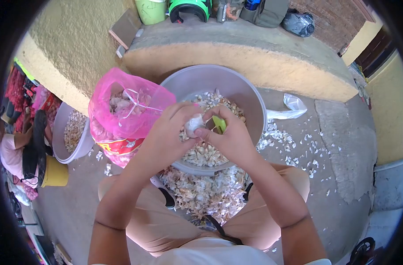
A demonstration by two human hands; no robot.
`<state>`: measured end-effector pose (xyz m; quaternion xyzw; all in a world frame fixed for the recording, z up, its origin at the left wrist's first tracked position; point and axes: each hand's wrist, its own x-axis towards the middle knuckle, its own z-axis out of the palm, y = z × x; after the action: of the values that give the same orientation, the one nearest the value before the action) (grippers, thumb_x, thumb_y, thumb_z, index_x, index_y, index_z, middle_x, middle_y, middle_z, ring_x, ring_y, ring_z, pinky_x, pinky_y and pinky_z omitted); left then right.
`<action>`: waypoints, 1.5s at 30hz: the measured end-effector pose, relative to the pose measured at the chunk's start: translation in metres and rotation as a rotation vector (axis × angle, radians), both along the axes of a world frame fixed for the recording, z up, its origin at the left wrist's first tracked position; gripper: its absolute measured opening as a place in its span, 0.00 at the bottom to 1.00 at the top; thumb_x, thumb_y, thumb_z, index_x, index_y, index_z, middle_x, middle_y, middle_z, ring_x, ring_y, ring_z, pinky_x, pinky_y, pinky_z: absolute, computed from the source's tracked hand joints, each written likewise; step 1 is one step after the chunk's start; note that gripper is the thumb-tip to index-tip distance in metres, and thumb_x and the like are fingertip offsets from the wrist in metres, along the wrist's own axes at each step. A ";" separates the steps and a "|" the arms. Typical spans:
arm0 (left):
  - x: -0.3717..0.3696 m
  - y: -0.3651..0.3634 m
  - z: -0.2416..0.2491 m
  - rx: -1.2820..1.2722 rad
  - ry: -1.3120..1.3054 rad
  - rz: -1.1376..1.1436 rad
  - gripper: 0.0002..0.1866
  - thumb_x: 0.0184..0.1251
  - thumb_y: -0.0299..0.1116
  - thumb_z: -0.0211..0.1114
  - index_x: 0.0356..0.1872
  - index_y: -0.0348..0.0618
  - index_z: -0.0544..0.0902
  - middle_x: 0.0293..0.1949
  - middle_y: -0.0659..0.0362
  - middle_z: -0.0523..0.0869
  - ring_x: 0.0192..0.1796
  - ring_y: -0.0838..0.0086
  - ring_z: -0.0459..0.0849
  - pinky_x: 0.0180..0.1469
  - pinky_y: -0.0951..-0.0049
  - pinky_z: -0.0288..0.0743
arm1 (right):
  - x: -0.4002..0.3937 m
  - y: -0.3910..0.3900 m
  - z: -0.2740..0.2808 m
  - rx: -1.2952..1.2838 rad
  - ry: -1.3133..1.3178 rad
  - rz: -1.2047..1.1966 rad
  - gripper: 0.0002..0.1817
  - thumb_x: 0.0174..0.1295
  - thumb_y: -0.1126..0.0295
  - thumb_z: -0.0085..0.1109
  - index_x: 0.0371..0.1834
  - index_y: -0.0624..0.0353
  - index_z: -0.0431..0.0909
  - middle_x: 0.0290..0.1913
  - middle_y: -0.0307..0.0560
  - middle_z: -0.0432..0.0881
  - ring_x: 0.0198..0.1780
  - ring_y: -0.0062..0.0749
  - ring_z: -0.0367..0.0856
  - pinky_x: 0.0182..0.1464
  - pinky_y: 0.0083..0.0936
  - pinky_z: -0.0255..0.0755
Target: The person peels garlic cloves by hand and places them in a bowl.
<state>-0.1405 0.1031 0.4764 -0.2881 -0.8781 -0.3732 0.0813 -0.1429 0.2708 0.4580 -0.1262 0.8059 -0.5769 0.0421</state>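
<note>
Over a large grey tub (253, 95), my left hand (177, 126) is closed round a whitish garlic bulb (194, 125). My right hand (228, 132) grips a small tool with a bright green handle (219, 124), perhaps a knife; its blade cannot be made out. The right thumb and fingertips press against the bulb's right side. Loose garlic cloves (203, 154) cover the bottom of the tub below both hands. A heap of papery garlic skins (206, 192) lies between my legs, in front of the tub.
A pink mesh sack (115, 106) of garlic leans against the tub's left side. Farther left, a person (17, 148) sits near another tub (80, 143) of cloves and a yellow bucket (56, 171). Scattered skins and a white plastic bag (292, 107) lie right. A concrete ledge (241, 57) stands behind.
</note>
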 end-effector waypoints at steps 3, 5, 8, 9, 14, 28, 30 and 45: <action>-0.006 -0.006 0.000 0.049 -0.074 -0.052 0.26 0.43 0.25 0.67 0.48 0.39 0.70 0.48 0.51 0.73 0.52 0.59 0.72 0.53 0.66 0.66 | -0.001 0.004 0.015 -0.233 -0.300 0.047 0.13 0.51 0.71 0.62 0.36 0.58 0.68 0.25 0.37 0.73 0.25 0.15 0.70 0.27 0.15 0.65; -0.006 -0.010 -0.011 0.155 -0.113 -0.095 0.26 0.44 0.26 0.67 0.48 0.39 0.70 0.47 0.53 0.74 0.50 0.64 0.74 0.51 0.68 0.68 | -0.005 0.002 -0.005 -0.249 -0.168 0.144 0.11 0.53 0.72 0.60 0.36 0.58 0.68 0.24 0.36 0.72 0.23 0.14 0.69 0.24 0.14 0.64; -0.004 -0.013 -0.040 0.610 -0.462 -0.045 0.19 0.53 0.31 0.64 0.47 0.39 0.71 0.43 0.56 0.75 0.46 0.75 0.75 0.44 0.74 0.71 | -0.004 -0.001 -0.010 -0.269 -0.175 0.189 0.09 0.55 0.73 0.58 0.35 0.57 0.67 0.23 0.35 0.71 0.22 0.13 0.68 0.22 0.12 0.62; -0.002 -0.013 -0.046 0.636 -0.560 -0.015 0.17 0.56 0.32 0.62 0.46 0.39 0.71 0.41 0.57 0.76 0.44 0.76 0.75 0.41 0.76 0.71 | -0.001 -0.004 -0.010 -0.280 -0.216 0.193 0.08 0.55 0.74 0.57 0.34 0.57 0.67 0.22 0.34 0.70 0.21 0.12 0.67 0.21 0.11 0.61; 0.002 -0.001 -0.049 0.623 -0.769 0.211 0.14 0.65 0.39 0.52 0.42 0.39 0.72 0.31 0.63 0.77 0.31 0.81 0.76 0.31 0.80 0.71 | -0.001 -0.016 -0.025 -0.223 -0.271 0.171 0.09 0.56 0.72 0.56 0.34 0.56 0.65 0.21 0.35 0.69 0.16 0.13 0.64 0.16 0.14 0.58; -0.010 -0.007 -0.067 0.706 -0.843 -0.013 0.14 0.64 0.42 0.52 0.38 0.41 0.75 0.23 0.64 0.75 0.21 0.84 0.71 0.18 0.85 0.62 | 0.000 -0.010 -0.025 -0.775 -0.729 0.238 0.10 0.54 0.79 0.53 0.25 0.53 0.62 0.15 0.35 0.65 0.10 0.15 0.60 0.11 0.14 0.51; -0.009 -0.010 -0.070 0.810 -0.922 -0.120 0.15 0.64 0.45 0.51 0.39 0.43 0.74 0.23 0.63 0.75 0.19 0.83 0.70 0.16 0.85 0.61 | 0.004 -0.009 -0.021 -0.873 -0.791 0.250 0.10 0.54 0.79 0.53 0.25 0.52 0.62 0.14 0.34 0.64 0.09 0.15 0.59 0.10 0.14 0.50; -0.016 -0.035 -0.064 1.100 -1.164 -0.194 0.21 0.66 0.52 0.37 0.41 0.46 0.69 0.15 0.57 0.69 0.09 0.82 0.60 0.10 0.81 0.61 | 0.017 0.017 -0.011 0.038 -0.528 0.566 0.09 0.53 0.68 0.58 0.35 0.55 0.70 0.18 0.36 0.72 0.18 0.19 0.71 0.19 0.16 0.65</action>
<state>-0.1562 0.0680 0.4125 -0.0412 -0.4411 -0.8478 -0.2916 -0.1260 0.2881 0.4474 -0.1902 0.7112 -0.5400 0.4080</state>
